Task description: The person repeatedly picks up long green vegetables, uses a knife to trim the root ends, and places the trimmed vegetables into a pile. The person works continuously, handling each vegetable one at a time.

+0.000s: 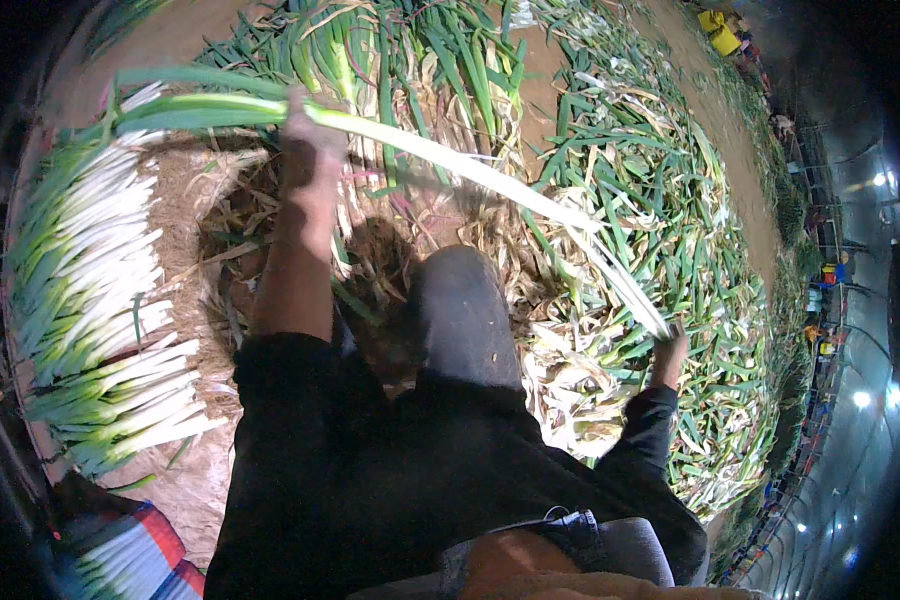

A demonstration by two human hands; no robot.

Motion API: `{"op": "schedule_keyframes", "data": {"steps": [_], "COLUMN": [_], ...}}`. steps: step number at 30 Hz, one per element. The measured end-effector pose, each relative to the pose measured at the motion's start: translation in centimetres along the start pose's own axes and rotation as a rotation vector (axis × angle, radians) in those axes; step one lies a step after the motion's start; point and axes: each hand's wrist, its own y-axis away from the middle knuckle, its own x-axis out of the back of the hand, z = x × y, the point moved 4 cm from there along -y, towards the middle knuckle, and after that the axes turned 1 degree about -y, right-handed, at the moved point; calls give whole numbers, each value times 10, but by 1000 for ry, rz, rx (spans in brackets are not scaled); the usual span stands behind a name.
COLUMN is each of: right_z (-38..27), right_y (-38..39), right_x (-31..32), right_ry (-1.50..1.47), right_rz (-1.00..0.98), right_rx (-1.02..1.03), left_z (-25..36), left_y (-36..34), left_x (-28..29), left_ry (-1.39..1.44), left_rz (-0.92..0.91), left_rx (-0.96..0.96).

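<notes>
While my left hand (pixel 315 135) clasps a long leek (pixel 450 160) near its green leaves, I see its bent white end reach the right hand (pixel 670 355), whose grip I cannot tell, above scattered trimmings (pixel 705 290).

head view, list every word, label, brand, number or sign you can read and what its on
No text can be read.
Long stalks in the left hand: no label visible.
Red-and-blue material, lower left: nothing legible.
Yellow object, upper right: too small and blurred to tell.
</notes>
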Motion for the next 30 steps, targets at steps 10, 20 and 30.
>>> {"op": "schedule_keyframes", "data": {"steps": [10,20,30], "right_z": [-23,-145,-39], "right_y": [83,156,62], "right_x": [120,-533,-559], "right_ry": [1427,583,997], "right_rz": [350,-417,-674], "right_rx": [-18,648,394], "left_z": [-17,-80,-50], "left_y": [33,62,49], "left_x": [-23,-42,-44], "left_ry": [-8,56,-47], "left_rz": [-41,113,28], "left_rx": [150,285,327]}}
